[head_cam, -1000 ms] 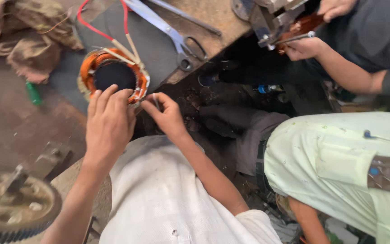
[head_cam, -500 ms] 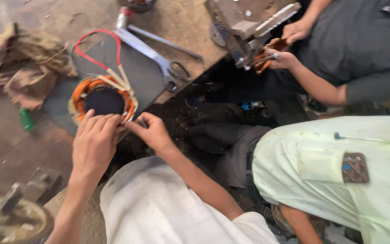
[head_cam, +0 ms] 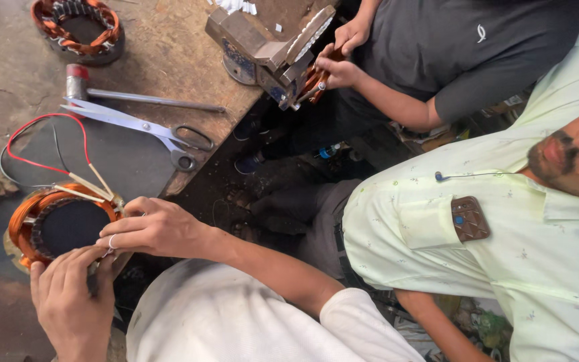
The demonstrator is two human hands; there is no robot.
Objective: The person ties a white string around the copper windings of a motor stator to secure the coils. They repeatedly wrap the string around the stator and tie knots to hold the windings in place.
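Observation:
A round motor stator [head_cam: 31,224] with orange copper winding lies on a dark mat at the lower left. Red and black leads [head_cam: 35,121] loop out of its top. My left hand [head_cam: 68,305] grips the stator's near rim from below. From the right, my right hand [head_cam: 159,228] reaches in and its fingertips pinch the winding at the right rim, beside pale sleeved wire ends [head_cam: 92,184]. The fingers hide what is pinched.
Large scissors [head_cam: 155,131] and a hammer [head_cam: 78,84] lie on the worn wooden bench [head_cam: 169,60]. A second wound stator [head_cam: 78,27] sits at the top left. A co-worker's hands [head_cam: 340,60] work at a bench vise [head_cam: 269,40]. Another person in a pale green shirt [head_cam: 477,241] sits right.
The view has swung so the stator now sits lower and further left. Both hands stay on its near rim; my right hand now stretches further across to it.

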